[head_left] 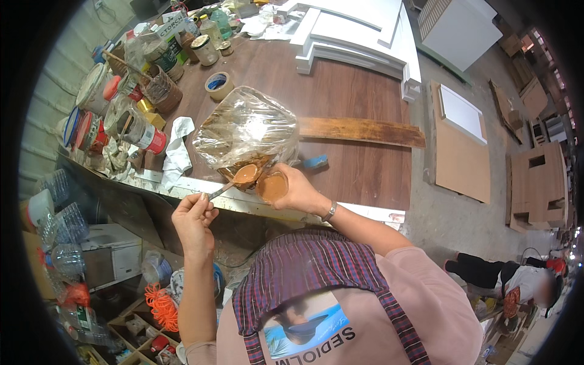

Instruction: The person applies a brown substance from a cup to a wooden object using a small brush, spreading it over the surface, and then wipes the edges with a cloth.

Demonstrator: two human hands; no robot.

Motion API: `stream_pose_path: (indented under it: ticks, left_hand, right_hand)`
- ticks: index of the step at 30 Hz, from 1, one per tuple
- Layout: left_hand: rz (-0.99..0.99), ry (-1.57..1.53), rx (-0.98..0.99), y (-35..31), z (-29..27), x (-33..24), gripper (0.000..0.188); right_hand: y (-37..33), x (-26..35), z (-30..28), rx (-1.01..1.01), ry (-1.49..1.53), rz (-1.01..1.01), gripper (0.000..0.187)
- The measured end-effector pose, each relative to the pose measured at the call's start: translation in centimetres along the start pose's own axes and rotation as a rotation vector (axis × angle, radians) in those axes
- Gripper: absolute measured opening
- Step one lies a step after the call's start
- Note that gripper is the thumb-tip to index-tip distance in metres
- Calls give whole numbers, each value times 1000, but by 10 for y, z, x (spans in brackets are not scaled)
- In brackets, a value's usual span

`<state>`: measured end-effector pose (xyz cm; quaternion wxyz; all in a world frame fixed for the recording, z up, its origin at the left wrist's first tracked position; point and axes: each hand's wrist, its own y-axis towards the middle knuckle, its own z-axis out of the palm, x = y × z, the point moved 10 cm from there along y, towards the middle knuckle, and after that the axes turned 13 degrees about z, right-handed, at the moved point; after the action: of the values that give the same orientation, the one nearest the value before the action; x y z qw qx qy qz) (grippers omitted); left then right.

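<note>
Pinched in the fingers of my left hand (196,222) is the handle of a spoon (245,174), its bowl coated with brown liquid. My right hand (297,193) is wrapped around a small clear cup (272,187) that holds the same brown liquid. The spoon's bowl is just left of the cup's rim; whether they touch I cannot tell. Directly beyond both hands lies a large clear plastic bag (246,125), smeared brown, over something I cannot make out. A small blue block (315,162) is on the table beyond my right hand.
A stained wooden strip (365,131) extends rightward from the bag across the brown table (359,176). A tape roll (219,86), crumpled white paper (177,152) and several tubs, jars and bottles crowd the left. White panels (359,45) occupy the far side. Another person (517,280) is at lower right.
</note>
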<state>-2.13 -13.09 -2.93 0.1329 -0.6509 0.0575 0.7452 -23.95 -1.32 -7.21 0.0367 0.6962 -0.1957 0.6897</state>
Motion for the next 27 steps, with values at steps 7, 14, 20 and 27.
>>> stream_pose_path:
  ticks: [7,14,20,27]
  left_hand:
    - [202,170,50,20,7,-22,7]
    - [1016,927,193,-18,71,-93,5]
    - [1250,1001,456,-39,111,-84,11]
    - [1283,1071,442,-33,111,-103,11]
  right_hand:
    - [-1,2,-1,3,-50,0,64]
    - [0,0,1,42,-18,36,65]
    - [2,-6,1,35,-21,42,62]
    - [3,-9,0,19,-22,15,63]
